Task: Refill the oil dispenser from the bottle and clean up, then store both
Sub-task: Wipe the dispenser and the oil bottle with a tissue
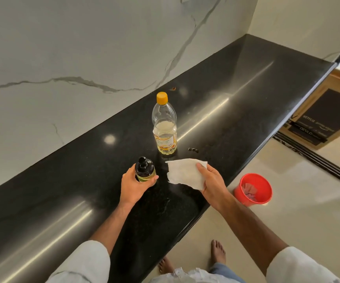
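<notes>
A white marble-veined wall (73, 48) rises behind a long black polished countertop (236, 82), which runs from the lower left to the far right corner. On the pale tiled floor beyond the counter's edge a flat cardboard box (324, 111) with dark printed panels leans near a doorway, and closer in stands a red bucket (265, 198) with some pinkish scraps inside. On the counter, upright and capped in yellow, stands the clear oil bottle (164, 127), roughly a third full of pale oil. Just in front of it the right hand (213, 182) pinches a crumpled white paper towel (185, 172) between thumb and fingers, holding it just above the surface. Beside it, the left hand (133, 184) curls around the lower body of the oil dispenser (144, 169), a small dark container with a black pump top and yellowish oil showing at its base. A few small dark specks (193, 149) lie on the counter just right of the bottle.
</notes>
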